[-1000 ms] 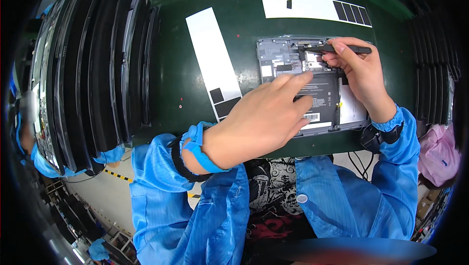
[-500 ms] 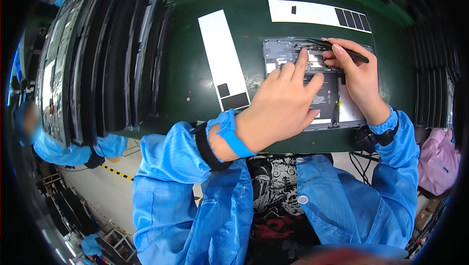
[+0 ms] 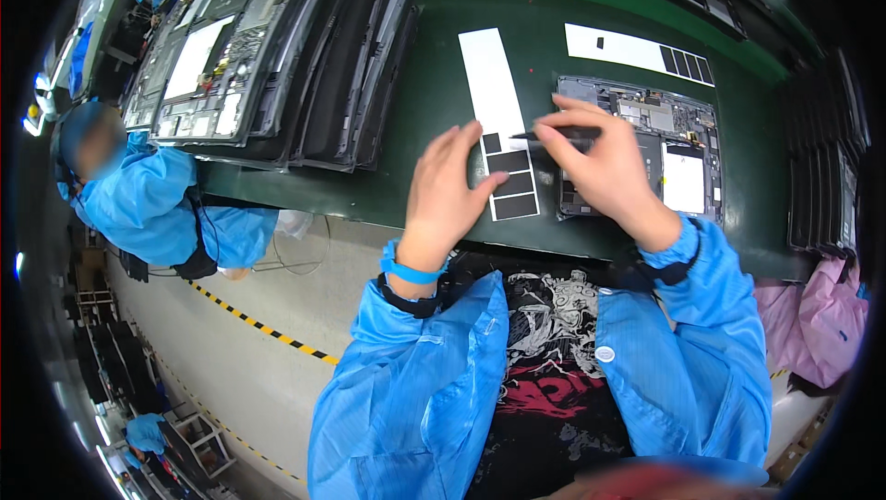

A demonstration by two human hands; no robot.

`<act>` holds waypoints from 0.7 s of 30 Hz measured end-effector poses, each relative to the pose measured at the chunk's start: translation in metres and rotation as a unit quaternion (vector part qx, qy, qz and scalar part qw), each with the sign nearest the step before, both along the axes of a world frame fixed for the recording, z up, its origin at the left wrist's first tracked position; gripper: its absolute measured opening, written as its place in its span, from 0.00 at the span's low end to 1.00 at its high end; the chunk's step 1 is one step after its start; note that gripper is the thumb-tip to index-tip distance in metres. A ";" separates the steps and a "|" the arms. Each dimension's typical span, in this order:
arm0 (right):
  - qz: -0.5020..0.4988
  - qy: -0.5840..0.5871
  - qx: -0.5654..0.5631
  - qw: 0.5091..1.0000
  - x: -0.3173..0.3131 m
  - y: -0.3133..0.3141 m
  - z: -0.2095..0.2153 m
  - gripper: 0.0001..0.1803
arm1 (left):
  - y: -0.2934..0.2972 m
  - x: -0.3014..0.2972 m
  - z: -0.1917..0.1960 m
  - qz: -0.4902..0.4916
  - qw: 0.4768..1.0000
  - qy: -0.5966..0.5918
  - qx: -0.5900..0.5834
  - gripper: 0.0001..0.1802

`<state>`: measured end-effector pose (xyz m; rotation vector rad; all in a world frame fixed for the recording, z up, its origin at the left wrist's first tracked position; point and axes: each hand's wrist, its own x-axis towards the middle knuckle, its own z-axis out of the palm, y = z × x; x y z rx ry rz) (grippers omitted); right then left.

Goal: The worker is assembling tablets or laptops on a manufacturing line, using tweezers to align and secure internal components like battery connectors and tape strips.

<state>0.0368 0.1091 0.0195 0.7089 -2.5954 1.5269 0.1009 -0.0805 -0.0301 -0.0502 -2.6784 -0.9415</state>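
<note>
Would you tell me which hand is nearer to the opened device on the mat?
Right. The right hand lies over the opened device's left part; the left hand rests beside it, on the white strip.

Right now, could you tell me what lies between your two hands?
In the head view, the white backing strip with black stickers lies between left hand and right hand.

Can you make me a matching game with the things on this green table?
Things:
1. left hand
2. right hand
3. opened device
4. stack of trays

Places or states:
A. holds black tweezers
B. left side of the table
C. under the right hand
D. rests by the white strip with black squares

Pairs: 1-D, 2-A, 3-C, 4-B
</note>
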 end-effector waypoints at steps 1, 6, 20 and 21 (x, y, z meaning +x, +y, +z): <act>-0.013 0.033 0.041 0.999 -0.002 -0.007 -0.005 0.11 | 0.005 0.005 -0.003 0.005 0.999 0.006 -0.052 0.30; -0.077 -0.061 0.016 0.995 -0.001 -0.015 -0.026 0.13 | 0.015 0.014 -0.006 -0.013 0.999 0.027 -0.032 0.28; -0.060 0.004 -0.025 0.998 -0.003 -0.019 -0.036 0.13 | 0.029 0.019 -0.009 -0.040 0.971 0.080 -0.224 0.13; -0.056 -0.039 -0.047 0.997 -0.002 -0.018 -0.033 0.13 | 0.031 0.020 -0.010 -0.038 0.959 0.080 -0.270 0.09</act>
